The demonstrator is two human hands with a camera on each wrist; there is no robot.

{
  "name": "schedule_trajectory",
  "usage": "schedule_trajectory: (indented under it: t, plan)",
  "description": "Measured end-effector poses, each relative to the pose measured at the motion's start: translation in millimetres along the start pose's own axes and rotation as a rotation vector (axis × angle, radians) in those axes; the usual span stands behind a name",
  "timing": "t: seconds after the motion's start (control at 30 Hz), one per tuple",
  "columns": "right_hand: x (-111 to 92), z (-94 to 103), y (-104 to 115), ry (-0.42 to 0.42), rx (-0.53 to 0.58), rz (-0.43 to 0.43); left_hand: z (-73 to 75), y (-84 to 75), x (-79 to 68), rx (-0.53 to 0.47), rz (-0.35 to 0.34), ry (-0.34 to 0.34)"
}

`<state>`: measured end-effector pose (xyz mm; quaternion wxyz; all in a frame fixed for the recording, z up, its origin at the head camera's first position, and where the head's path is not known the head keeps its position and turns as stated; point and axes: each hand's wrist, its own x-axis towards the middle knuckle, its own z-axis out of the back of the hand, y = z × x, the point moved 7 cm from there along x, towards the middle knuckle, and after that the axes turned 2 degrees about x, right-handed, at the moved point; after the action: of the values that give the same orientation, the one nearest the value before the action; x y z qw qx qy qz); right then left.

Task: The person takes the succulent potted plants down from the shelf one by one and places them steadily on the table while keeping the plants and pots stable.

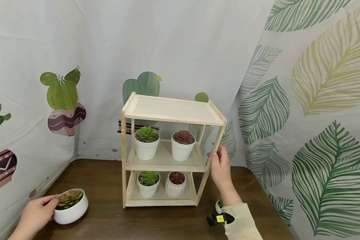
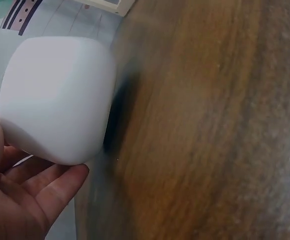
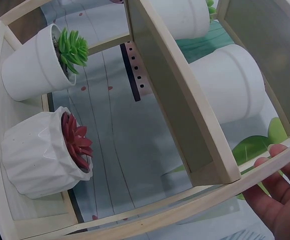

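Observation:
My left hand (image 1: 37,213) pinches the rim of a low, round white pot (image 1: 73,215) holding a green and orange succulent. In the left wrist view the white pot (image 2: 57,97) sits close over the tabletop, with dark shadow beside its base. A light wooden shelf (image 1: 165,168) stands mid-table. My right hand (image 1: 223,170) grips its right post, thumb in front and fingers behind. On the middle tier are a green succulent (image 1: 147,146) and a red one (image 1: 183,148) in white pots. Below them stand another green succulent (image 1: 148,188) and a red one in a ridged pot (image 1: 175,190).
Partly hidden behind my right wrist is another small potted plant (image 1: 218,206). A black strap (image 1: 228,218) circles that wrist. Patterned curtains (image 1: 180,50) close in the back and sides of the brown table (image 1: 102,186).

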<state>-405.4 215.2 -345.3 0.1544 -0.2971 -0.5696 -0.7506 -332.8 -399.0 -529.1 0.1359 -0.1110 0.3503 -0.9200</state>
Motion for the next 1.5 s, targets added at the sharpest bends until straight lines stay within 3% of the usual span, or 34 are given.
schedule_trajectory:
  t: [0.5, 0.83, 1.5]
  plan:
    - [-0.8, -0.7, -1.1, -0.002, -0.015, -0.002, -3.3, 11.6, -0.7, -0.028, 0.045, -0.003]
    - [-0.6, -0.7, -1.8, -0.001, -0.001, -0.011, -4.1, 10.1, -5.7, -0.088, -0.01, -0.062]
    - [0.1, -0.2, -0.8, 0.01, 0.012, -0.041, 2.6, 3.5, -5.5, 0.084, -0.095, -0.138]
